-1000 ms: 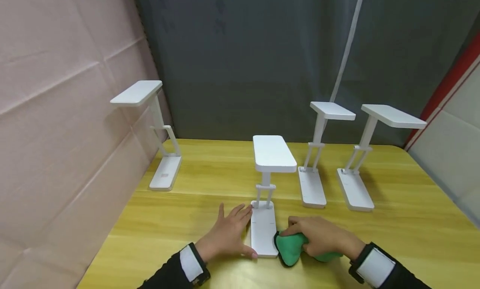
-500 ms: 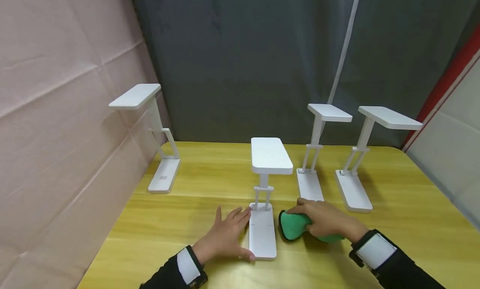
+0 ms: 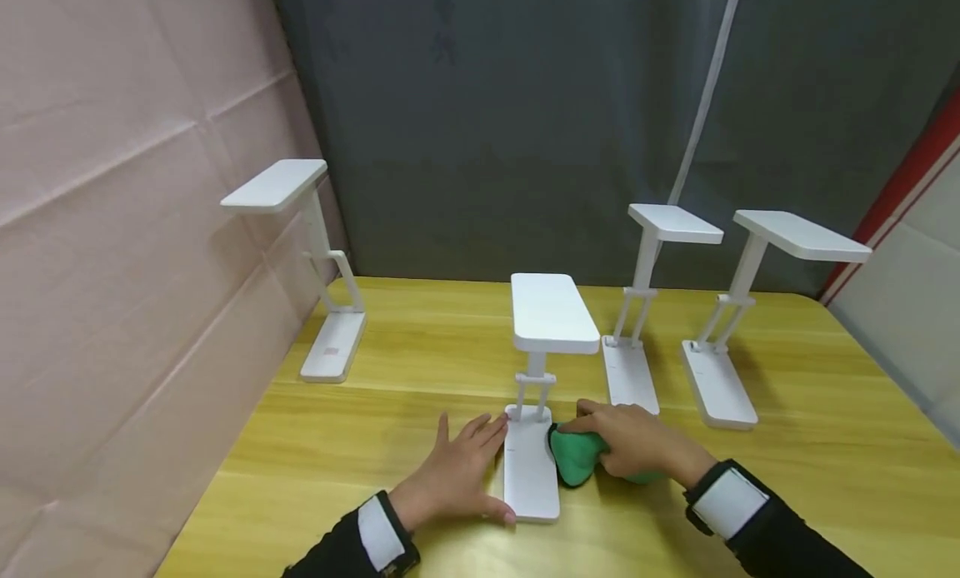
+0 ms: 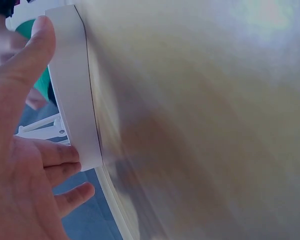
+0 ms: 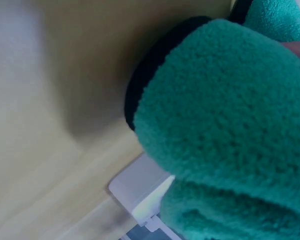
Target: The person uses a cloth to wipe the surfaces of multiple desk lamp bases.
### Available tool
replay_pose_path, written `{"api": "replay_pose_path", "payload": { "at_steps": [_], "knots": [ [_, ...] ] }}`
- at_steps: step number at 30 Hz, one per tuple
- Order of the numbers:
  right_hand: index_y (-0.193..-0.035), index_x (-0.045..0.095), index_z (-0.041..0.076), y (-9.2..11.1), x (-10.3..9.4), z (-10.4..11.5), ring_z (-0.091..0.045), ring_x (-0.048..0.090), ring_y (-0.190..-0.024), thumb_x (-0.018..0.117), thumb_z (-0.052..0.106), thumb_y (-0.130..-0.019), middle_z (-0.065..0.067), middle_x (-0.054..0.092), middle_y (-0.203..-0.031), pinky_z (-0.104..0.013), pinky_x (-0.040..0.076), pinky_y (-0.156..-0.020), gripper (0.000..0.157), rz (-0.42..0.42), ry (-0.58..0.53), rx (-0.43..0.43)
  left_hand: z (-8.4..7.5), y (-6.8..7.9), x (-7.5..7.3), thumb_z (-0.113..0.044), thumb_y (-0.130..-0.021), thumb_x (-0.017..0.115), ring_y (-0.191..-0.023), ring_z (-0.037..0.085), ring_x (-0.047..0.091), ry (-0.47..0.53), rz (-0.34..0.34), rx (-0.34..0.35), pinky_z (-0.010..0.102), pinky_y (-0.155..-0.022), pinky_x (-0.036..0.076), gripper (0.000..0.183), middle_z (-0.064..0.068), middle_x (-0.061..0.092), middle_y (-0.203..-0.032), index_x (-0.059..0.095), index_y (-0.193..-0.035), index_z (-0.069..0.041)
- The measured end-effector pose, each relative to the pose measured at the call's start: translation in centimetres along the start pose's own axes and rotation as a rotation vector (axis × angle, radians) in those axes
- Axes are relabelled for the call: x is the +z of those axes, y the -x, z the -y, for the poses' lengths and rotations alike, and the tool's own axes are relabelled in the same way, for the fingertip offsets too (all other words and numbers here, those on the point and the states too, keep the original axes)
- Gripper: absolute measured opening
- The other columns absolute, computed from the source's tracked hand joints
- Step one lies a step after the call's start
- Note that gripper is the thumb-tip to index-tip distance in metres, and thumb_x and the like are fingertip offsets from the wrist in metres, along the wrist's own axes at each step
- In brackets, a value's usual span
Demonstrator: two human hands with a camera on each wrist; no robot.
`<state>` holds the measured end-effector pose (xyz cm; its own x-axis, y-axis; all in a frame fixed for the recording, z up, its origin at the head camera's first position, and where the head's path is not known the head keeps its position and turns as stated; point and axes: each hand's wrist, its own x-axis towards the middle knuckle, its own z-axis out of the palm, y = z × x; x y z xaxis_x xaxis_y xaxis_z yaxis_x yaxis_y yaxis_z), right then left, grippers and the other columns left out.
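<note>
A white folding desk lamp stands unfolded in the middle of the table, its flat head raised above its base. My left hand rests along the left side of this base, fingers extended; in the left wrist view the thumb reaches one end and the fingertips the other. On the opposite side my right hand grips a bunched green cloth with black edging, which lies right at the base's right edge. Fuzzy folds of the cloth fill much of the right wrist view and hide most of that hand.
Another white desk lamp stands at the left by the pink fabric wall. Two more, a nearer-middle lamp and a far-right lamp, stand behind my right hand. A dark curtain hangs behind the wooden table.
My right hand with the green cloth moves away from the lamp base and up the table, then back left against the base's side. My left hand stays at the base.
</note>
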<state>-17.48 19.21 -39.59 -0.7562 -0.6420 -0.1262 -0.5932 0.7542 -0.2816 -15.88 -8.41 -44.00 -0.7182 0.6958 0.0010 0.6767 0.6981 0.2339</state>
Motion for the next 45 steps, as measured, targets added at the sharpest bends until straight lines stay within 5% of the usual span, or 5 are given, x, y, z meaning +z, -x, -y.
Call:
{"api": "replay_pose_path", "payload": {
  "at_steps": [16,22,27,34,45],
  "knots": [
    [-0.116,0.052,0.041,4.5,1.5,4.2,0.001,0.036,-0.061,0.055,-0.005,-0.057,0.016,0.044,-0.095,-0.016,0.033,-0.049,0.075,0.053,-0.066,-0.299,0.2,0.1,-0.9,-0.081,-0.061,0.051,-0.133,0.027,0.018,-0.027,0.004,-0.017,0.072,-0.094,0.008,0.112,0.005,0.019,-0.147,0.023,-0.140,-0.007],
    [-0.124,0.046,0.036,4.3,2.3,7.1,0.005,0.040,-0.066,0.063,0.005,-0.068,0.014,0.047,-0.104,-0.011,0.033,-0.052,0.066,0.085,-0.091,-0.399,0.7,0.2,-1.0,-0.081,-0.068,0.042,-0.133,0.025,0.020,-0.060,0.024,-0.016,0.073,-0.094,0.007,0.102,0.002,0.022,-0.147,0.024,-0.140,-0.011],
    [-0.128,0.043,0.030,2.9,3.5,9.6,0.003,0.041,-0.065,0.063,0.015,-0.077,0.008,0.049,-0.104,-0.014,0.035,-0.052,0.057,0.037,-0.013,-0.330,0.6,-0.1,-1.1,-0.073,-0.075,0.044,-0.132,0.024,0.022,-0.051,0.013,-0.002,0.072,-0.095,0.005,0.090,0.000,0.026,-0.145,0.028,-0.139,-0.012],
    [-0.118,0.054,0.024,2.4,4.2,11.5,-0.005,0.043,-0.058,0.066,0.016,-0.071,0.003,0.050,-0.096,-0.021,0.037,-0.046,0.049,-0.022,0.167,-0.143,0.0,-0.4,-1.1,-0.071,-0.073,0.050,-0.131,0.023,0.024,-0.067,0.001,-0.005,0.071,-0.095,0.006,0.091,-0.001,0.027,-0.145,0.029,-0.139,-0.012],
    [-0.113,0.058,0.025,5.8,3.7,9.0,-0.008,0.043,-0.054,0.074,0.026,-0.070,0.003,0.048,-0.090,-0.022,0.036,-0.042,0.046,0.017,0.185,0.001,0.0,-0.2,-1.0,-0.072,-0.073,0.047,-0.130,0.023,0.026,-0.071,-0.011,0.015,0.072,-0.094,0.008,0.091,0.001,0.029,-0.144,0.031,-0.138,-0.010]
  ]
}}
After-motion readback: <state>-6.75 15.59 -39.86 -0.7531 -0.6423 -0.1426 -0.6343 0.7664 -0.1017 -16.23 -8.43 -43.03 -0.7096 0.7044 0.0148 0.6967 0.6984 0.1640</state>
